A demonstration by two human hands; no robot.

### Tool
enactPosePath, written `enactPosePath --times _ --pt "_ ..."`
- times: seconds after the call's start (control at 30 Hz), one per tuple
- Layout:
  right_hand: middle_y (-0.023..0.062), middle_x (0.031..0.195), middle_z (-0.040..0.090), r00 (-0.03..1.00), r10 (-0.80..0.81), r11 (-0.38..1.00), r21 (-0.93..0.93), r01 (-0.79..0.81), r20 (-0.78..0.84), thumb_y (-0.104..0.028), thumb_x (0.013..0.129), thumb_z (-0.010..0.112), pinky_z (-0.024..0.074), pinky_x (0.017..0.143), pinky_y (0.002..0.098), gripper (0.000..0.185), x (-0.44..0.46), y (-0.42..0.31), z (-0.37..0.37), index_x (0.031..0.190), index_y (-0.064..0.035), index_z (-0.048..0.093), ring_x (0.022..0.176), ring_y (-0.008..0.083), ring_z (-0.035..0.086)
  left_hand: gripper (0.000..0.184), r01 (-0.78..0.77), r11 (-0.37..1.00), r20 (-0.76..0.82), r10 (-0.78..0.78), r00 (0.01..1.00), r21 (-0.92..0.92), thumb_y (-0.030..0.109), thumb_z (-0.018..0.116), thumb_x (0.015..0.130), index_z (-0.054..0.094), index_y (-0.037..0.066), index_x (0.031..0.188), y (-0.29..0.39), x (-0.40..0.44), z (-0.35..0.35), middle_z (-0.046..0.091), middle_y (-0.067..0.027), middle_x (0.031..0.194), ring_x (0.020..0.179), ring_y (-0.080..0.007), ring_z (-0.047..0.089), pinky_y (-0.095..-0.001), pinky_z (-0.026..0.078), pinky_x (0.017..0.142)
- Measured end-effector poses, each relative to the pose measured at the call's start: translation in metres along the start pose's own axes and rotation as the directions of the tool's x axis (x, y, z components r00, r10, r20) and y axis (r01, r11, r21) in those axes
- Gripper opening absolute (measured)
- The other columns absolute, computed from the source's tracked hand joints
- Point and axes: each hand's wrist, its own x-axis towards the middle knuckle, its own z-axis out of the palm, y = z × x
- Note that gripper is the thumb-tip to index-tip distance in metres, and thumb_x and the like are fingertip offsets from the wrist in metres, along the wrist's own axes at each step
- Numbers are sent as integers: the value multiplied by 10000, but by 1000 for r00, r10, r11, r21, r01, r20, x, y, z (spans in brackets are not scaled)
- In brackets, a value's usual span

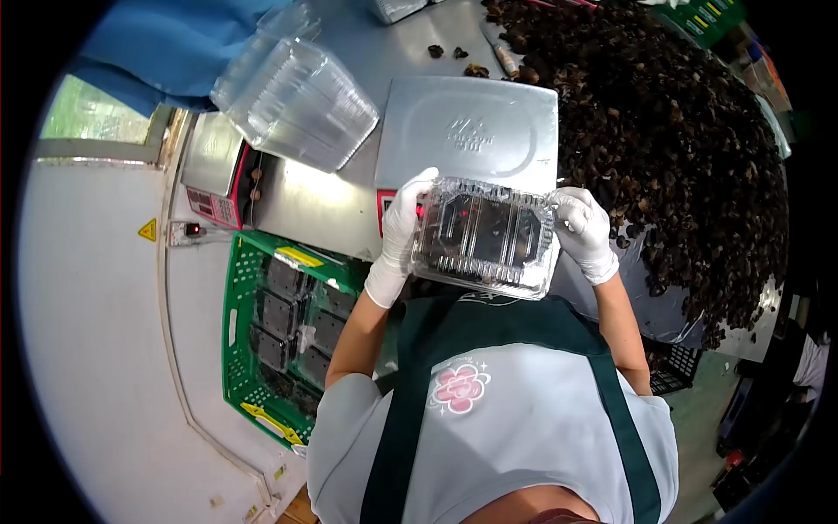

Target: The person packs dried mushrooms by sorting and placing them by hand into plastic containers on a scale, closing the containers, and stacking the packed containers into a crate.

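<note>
A clear plastic clamshell box (489,240), its lid over dark contents, is held in front of my chest. My left hand (403,231), in a white glove, grips its left side. At the right edge, my right hand (587,231), also gloved in white, has its fingers curled and pressed together on the rim. Just beyond the box stands a weighing scale (471,127) with a bare metal top; part of its red front shows beside my left hand.
A large heap of dark, mushroom-like pieces (672,166) covers the table's right side. Stacked clear boxes (301,100) lie at upper left. A green crate (231,349) with several filled boxes stands at lower left. Another scale (214,162) is behind it.
</note>
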Motion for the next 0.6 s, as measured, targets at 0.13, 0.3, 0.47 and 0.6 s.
enactPosePath --times 0.13,0.3,0.47,0.6 --pt "50 957 674 984 -177 977 -117 176 -3 27 581 725 539 636 338 338 7 -15 2 815 -88 510 853 253 644 271 -558 530 102 660 744 638 17 527 906 468 78 1163 -1 -18 -6 549 -176 1293 1088 -295 599 -347 503 915" --pt "50 1021 678 962 -272 959 -70 273 23 7 589 719 535 632 325 357 9 -26 23 850 -91 496 873 246 642 243 -554 631 -11 665 747 543 -8 517 909 462 72 1132 -20 -45 -39 541 -209 1289 1095 -307 602 -356 500 936" --pt "62 1031 671 935 -354 935 -10 354 17 38 612 695 549 642 328 329 15 -39 40 857 -81 511 874 248 637 395 -560 468 -21 780 626 684 -39 643 808 464 81 1139 -7 -70 -49 545 -209 1278 1062 -320 620 -364 523 903" --pt "75 1042 671 918 -395 918 37 394 24 49 626 704 554 640 333 332 21 -52 53 865 -77 511 871 252 638 493 -522 400 -32 815 579 753 -7 726 720 466 79 1130 -7 -90 -62 551 -202 1269 1040 -338 627 -370 527 892"
